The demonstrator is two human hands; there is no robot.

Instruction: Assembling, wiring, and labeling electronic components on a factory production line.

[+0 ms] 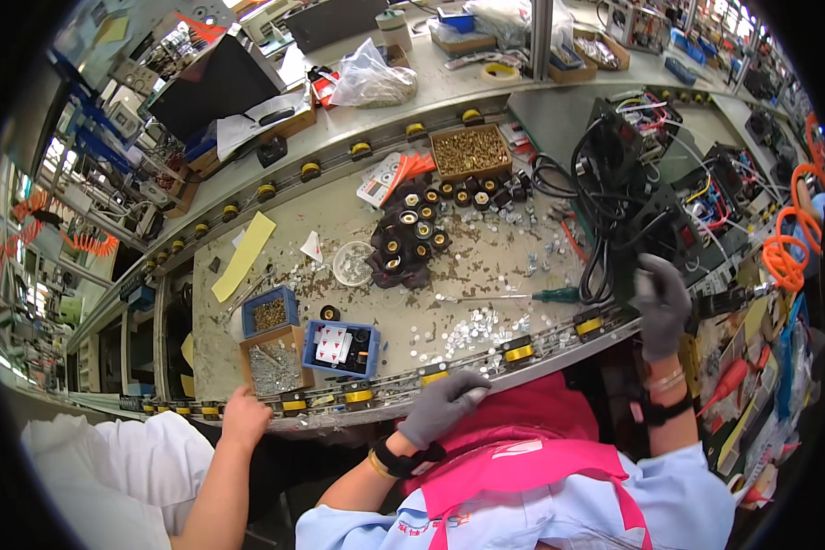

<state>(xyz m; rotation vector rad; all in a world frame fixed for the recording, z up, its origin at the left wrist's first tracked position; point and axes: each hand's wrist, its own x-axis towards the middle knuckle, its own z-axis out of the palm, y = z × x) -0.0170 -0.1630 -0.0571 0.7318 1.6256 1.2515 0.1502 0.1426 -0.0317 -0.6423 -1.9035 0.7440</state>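
Note:
My left hand (445, 406), in a grey glove, is at the near edge of the bench, just above my pink apron (532, 440). Its fingers are bent together, and anything inside them is hidden. Further right, my right hand (662, 307), also gloved in grey, is raised beside the black power cables (600, 247) at the bench's right end. Its fingers are partly blurred and I cannot make out what they hold, if anything. Black housings with wires (706, 192) stand beyond it. A green-handled screwdriver (555, 295) lies on the bench between the two hands.
Yellow-and-black rollers (519, 351) line the near rail. Black round parts (412, 234) cluster mid-bench, with a box of brass pieces (470, 152) behind. Blue bins (342, 348) stand left, near a co-worker's bare hand (246, 417). An orange coiled hose (784, 261) hangs at right.

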